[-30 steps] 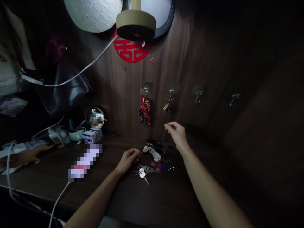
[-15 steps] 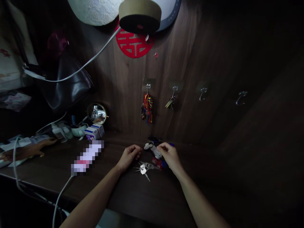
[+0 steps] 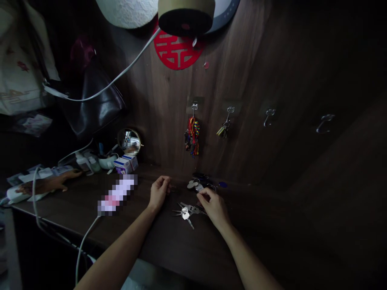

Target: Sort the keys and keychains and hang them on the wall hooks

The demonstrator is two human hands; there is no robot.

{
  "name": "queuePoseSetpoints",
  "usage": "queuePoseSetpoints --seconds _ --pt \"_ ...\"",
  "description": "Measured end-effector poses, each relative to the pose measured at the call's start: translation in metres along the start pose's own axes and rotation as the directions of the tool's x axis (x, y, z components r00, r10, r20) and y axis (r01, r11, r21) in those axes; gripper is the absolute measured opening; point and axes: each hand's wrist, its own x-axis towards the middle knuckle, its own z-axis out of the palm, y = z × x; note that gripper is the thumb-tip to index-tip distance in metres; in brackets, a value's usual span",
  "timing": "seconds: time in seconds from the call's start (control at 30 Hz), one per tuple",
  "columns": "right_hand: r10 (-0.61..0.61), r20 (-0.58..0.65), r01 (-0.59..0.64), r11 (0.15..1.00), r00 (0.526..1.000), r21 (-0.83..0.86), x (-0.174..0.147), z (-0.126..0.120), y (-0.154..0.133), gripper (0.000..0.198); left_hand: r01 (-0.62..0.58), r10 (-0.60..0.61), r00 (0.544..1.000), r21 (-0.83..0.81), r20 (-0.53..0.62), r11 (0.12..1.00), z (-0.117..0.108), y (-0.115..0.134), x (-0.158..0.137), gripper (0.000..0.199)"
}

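My left hand hovers over the desk, left of the keys, with thumb and fingers pressed together; what they hold, if anything, is hidden. To the right, my right hand pinches thumb and forefinger close above a pile of keys and small items; what is between the fingertips cannot be made out. Silver keys lie fanned on the dark wood between the hands. Just behind them are round grey tags and a dark key bunch. A flat blue piece rests behind my right hand.
Metal hooks line the wall; one bears colourful braided cords, another a small key bunch. At left are a round mirror, a box, a blurred pale object with a cable, and a hanging black bag.
My left hand has drawn away leftward from the keys. My right hand has come slightly nearer and left, covering more of the grey, red and blue items. The view has shifted a little.
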Motion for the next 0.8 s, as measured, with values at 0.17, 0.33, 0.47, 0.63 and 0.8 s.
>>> queuePoseSetpoints --seconds 0.17,0.33,0.47,0.63,0.8 --pt "-0.079 -0.018 0.077 0.991 0.997 -0.108 -0.0004 -0.0006 0.0021 0.015 -0.144 0.155 0.988 0.343 -0.005 0.928 -0.0078 -0.0017 0.0020 0.020" --pt "-0.102 -0.010 0.099 0.983 0.995 -0.152 -0.0009 -0.0001 0.0050 0.016 -0.373 0.206 0.917 0.546 0.342 0.750 -0.0082 -0.0038 0.0001 0.037" --pt "-0.127 -0.015 0.122 0.975 0.992 -0.187 -0.0012 0.0004 0.0047 0.015 -0.461 0.141 0.859 0.624 0.493 0.631 -0.0071 -0.0048 -0.0030 0.042" --pt "-0.135 -0.008 0.130 0.969 0.991 -0.212 -0.0011 0.0012 0.0034 0.014 -0.502 0.184 0.840 0.603 0.510 0.620 -0.0071 -0.0038 -0.0041 0.022" --pt "-0.144 0.001 0.142 0.971 0.990 -0.192 -0.0006 0.0017 0.0025 0.014 -0.504 0.241 0.844 0.552 0.479 0.665 -0.0062 -0.0022 -0.0040 0.017"
